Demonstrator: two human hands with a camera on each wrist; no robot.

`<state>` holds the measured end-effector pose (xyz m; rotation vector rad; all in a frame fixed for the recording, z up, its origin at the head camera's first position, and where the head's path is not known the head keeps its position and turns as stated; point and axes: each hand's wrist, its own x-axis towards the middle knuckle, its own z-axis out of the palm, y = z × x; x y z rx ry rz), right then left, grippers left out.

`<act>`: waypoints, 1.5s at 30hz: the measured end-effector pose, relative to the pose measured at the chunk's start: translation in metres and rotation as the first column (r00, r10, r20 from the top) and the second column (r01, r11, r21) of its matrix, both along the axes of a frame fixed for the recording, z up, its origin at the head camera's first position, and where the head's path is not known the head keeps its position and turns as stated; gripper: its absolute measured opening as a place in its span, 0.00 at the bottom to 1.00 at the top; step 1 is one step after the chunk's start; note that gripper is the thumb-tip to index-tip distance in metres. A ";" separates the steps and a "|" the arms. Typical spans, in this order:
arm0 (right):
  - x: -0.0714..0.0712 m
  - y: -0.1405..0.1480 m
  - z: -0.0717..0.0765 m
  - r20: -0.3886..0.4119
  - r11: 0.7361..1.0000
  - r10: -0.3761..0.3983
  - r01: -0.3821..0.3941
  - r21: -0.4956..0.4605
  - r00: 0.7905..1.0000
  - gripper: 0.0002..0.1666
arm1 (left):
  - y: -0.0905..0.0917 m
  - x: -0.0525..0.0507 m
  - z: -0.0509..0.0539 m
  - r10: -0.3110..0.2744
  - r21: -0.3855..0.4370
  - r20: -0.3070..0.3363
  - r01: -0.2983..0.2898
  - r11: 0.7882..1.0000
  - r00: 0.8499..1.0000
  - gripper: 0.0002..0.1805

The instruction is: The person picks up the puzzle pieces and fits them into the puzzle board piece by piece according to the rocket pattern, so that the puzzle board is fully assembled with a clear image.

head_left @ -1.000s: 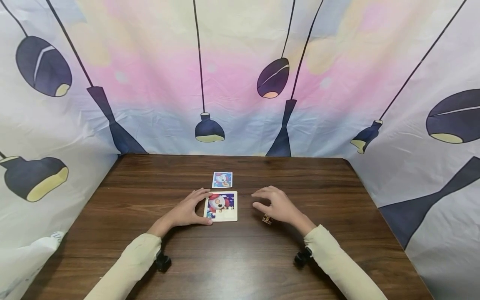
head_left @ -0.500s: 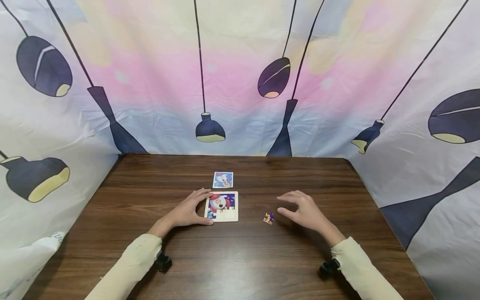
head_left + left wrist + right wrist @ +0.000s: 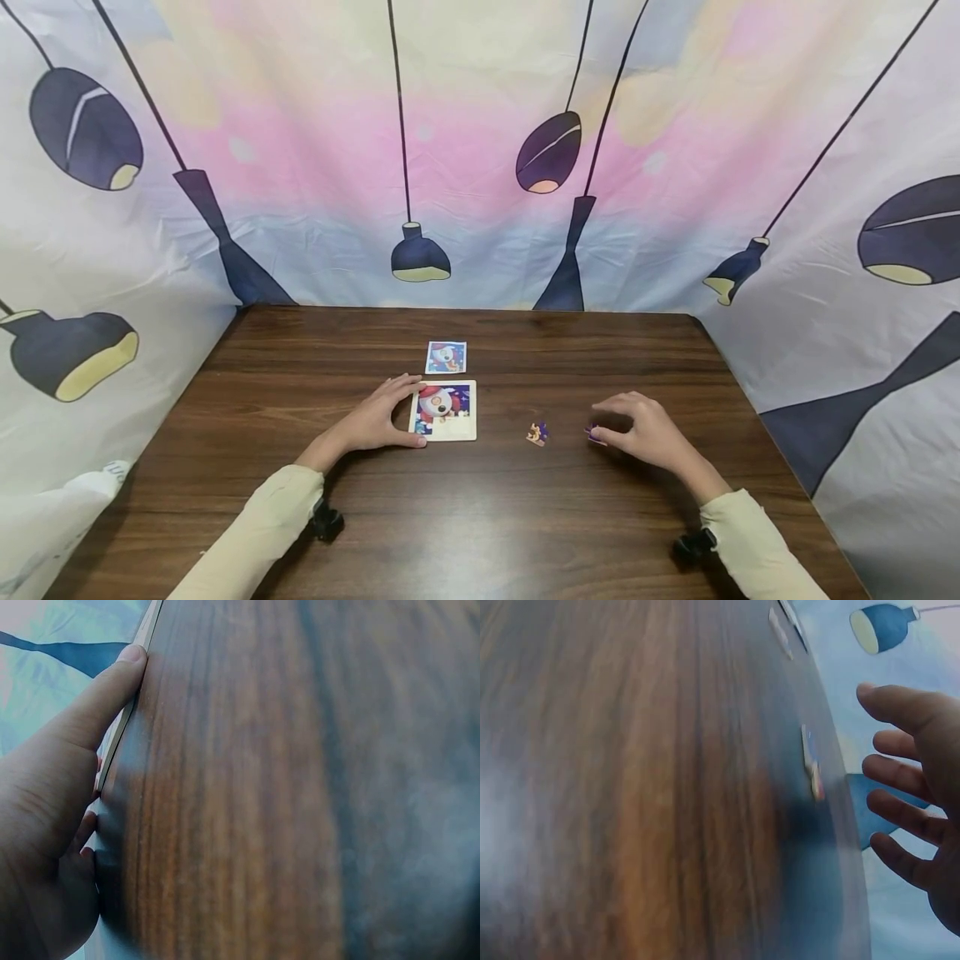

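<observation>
A square jigsaw board [image 3: 456, 429] with a pale frame lies mid-table in the head view. Its cartoon picture is partly filled, and its lower right is bare. My left hand [image 3: 375, 417] holds the board by its left side, thumb at the near edge and fingers at the far edge. To the right, my right hand [image 3: 647, 432] hovers with relaxed, parted fingers over a purple puzzle piece [image 3: 593, 433], partly hidden by the thumb. In the right wrist view, a gap separates the fingers from the piece below. An orange-and-purple puzzle piece [image 3: 537, 433] lies between board and right hand.
Just behind the board lies a small picture card [image 3: 446, 357] with a similar cartoon. The brown wooden table [image 3: 465, 525] extends around everything. Cloth printed with lamps [image 3: 420, 254] hangs along the back and both sides.
My right hand has moved steadily rightward, uncovering the orange-and-purple piece and reaching over the purple one. My left hand has stayed on the jigsaw board.
</observation>
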<state>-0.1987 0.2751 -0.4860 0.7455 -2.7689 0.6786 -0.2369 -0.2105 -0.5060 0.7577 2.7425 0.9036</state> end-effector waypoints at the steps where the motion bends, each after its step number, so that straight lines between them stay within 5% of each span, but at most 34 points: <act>1: 0.000 0.002 -0.001 0.009 1.000 -0.002 0.002 0.010 1.000 0.25 | 0.000 0.000 0.000 0.003 0.000 0.005 -0.003 1.000 1.000 0.59; 11: -0.001 0.010 -0.015 0.056 0.996 0.006 -0.011 0.085 0.998 0.28 | 0.001 0.001 0.001 0.008 0.008 0.003 -0.008 1.000 1.000 0.58; 20: -0.002 0.004 -0.014 0.037 0.994 0.004 -0.008 0.108 0.999 0.15 | 0.001 0.001 0.000 0.002 0.014 -0.009 -0.001 1.000 1.000 0.58; 32: 0.000 0.015 -0.015 0.062 0.995 -0.032 0.026 0.100 0.998 0.19 | 0.001 0.000 -0.001 0.014 0.004 -0.004 -0.014 1.000 1.000 0.58; 45: -0.006 0.007 -0.009 0.052 0.999 0.028 -0.030 0.045 0.998 0.15 | 0.002 0.004 0.003 0.012 0.010 0.002 -0.012 1.000 1.000 0.58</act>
